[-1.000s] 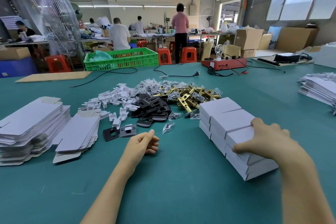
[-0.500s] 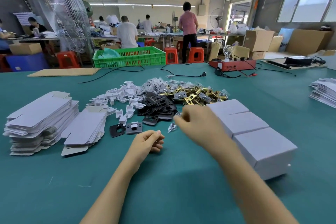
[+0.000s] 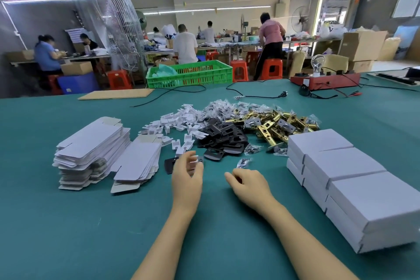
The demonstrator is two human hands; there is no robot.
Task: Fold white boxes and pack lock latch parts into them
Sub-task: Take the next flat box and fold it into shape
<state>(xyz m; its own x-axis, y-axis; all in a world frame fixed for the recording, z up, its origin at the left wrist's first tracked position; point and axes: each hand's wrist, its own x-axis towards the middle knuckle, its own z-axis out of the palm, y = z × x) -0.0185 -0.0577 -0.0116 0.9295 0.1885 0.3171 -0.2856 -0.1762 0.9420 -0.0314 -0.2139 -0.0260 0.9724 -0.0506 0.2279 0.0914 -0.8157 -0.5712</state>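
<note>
Both hands beside the latch parts

The left hand (image 3: pixel 187 171) pinched a small plate (image 3: pixel 197 159); the right hand (image 3: pixel 246 185) lay loosely curled, holding nothing.

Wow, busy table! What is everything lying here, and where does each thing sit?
flat box blanks: two stacks, white, left
folded boxes: six or more, stacked, white, right
black plates: pile, centre; two loose at the left hand
brass latches: pile, gold, centre-right
white plastic pieces: heap, behind the blanks
small bagged parts: several clear bags, by the plates
crate: one, green, far edge
table: teal
left hand: fingers curled at a loose plate
right hand: loosely curled, holding nothing
</note>
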